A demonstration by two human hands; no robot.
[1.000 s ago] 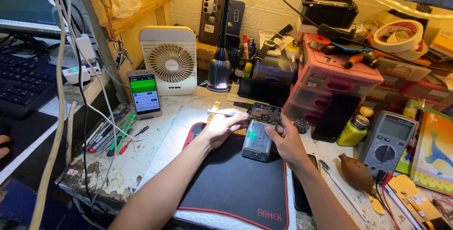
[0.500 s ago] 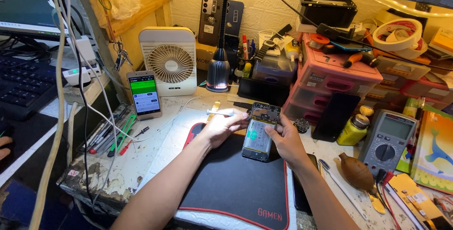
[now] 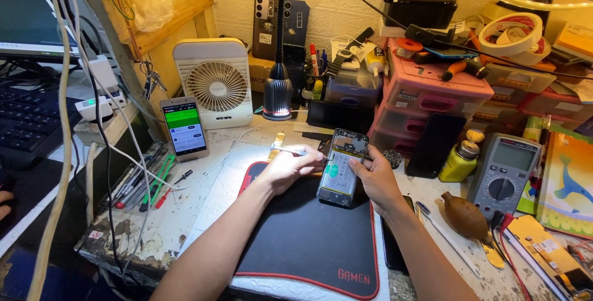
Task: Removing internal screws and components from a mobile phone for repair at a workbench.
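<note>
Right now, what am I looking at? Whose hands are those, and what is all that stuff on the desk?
A camera on a person's head looks down at their own two hands. The right hand steadies an opened phone with its back cover off, resting on a black desk mat with a red edge. The left hand holds a thin metal tool near the phone's top. Around them: a small white fan, a lit phone with a green screen, a grey meter with a dial and pink plastic drawers.
</note>
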